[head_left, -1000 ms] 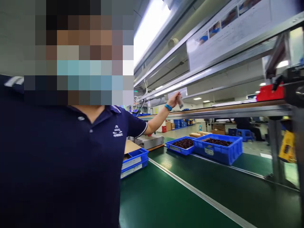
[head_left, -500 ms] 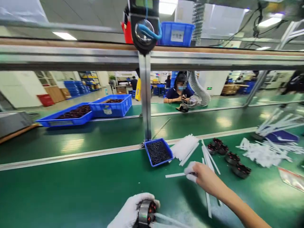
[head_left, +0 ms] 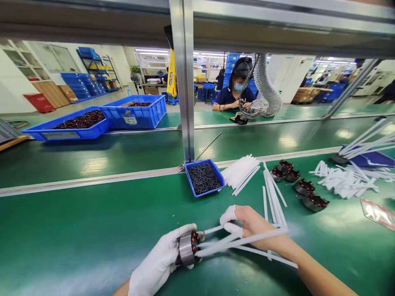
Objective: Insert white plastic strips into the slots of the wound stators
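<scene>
My left hand (head_left: 160, 261), in a white glove, grips a round metal motor stator (head_left: 187, 248) with red windings, low in the middle of the view. Several long white tubes (head_left: 247, 240) stick out of the stator to the right. My right hand (head_left: 247, 224), with white finger cots, pinches one white tube close to the stator. Both hands hover just above the green bench (head_left: 77, 230).
A small blue tray of black pins (head_left: 204, 178) stands beyond my hands. White tubes (head_left: 242, 172) lie in piles, with several more stators (head_left: 304, 193) to the right. Two big blue bins (head_left: 92, 119) sit far left. A steel post (head_left: 185, 82) rises ahead. A masked person (head_left: 236, 92) works opposite.
The view swung from a person on the left down to the bench. My right hand picked a white tube off the bench and brought it to the stator in my left hand.
</scene>
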`<state>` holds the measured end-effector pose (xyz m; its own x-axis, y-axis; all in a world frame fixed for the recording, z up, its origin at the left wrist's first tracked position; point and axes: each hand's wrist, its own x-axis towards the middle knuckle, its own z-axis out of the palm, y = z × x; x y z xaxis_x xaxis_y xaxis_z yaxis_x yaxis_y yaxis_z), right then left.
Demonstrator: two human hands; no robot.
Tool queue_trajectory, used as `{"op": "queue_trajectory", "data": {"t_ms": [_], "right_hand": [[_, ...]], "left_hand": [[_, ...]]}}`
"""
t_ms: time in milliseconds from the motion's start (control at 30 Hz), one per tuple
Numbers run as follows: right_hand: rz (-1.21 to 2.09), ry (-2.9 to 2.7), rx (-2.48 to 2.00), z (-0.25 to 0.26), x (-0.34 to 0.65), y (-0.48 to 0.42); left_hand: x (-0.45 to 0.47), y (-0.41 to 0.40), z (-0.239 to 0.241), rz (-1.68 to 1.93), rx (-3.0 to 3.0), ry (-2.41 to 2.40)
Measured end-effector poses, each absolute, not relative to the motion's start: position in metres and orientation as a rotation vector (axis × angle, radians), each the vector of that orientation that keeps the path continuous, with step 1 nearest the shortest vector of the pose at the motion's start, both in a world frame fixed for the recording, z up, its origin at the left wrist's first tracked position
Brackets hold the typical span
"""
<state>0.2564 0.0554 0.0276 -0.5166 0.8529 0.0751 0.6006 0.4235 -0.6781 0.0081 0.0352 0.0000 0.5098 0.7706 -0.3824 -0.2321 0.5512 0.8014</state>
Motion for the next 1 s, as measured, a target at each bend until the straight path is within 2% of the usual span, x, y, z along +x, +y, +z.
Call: {"op": "queue_trajectory", "data": {"t_ms": [267, 467, 1000], "right_hand": [[1.047, -2.154, -1.149, 0.014, 0.233, 0.047], [0.961, -2.232, -1.039, -0.006, 0.219, 0.045], [0.787, -2.21, -1.098, -0.003, 0.208, 0.04]], "left_hand": [[0.017, 0.032, 0.004, 0.622, 0.686, 0.734], [0.026, 0.03, -0.003, 0.628, 0.78, 0.789], [0.023, 0.03, -0.001, 0.683, 1.02, 0.939]]}}
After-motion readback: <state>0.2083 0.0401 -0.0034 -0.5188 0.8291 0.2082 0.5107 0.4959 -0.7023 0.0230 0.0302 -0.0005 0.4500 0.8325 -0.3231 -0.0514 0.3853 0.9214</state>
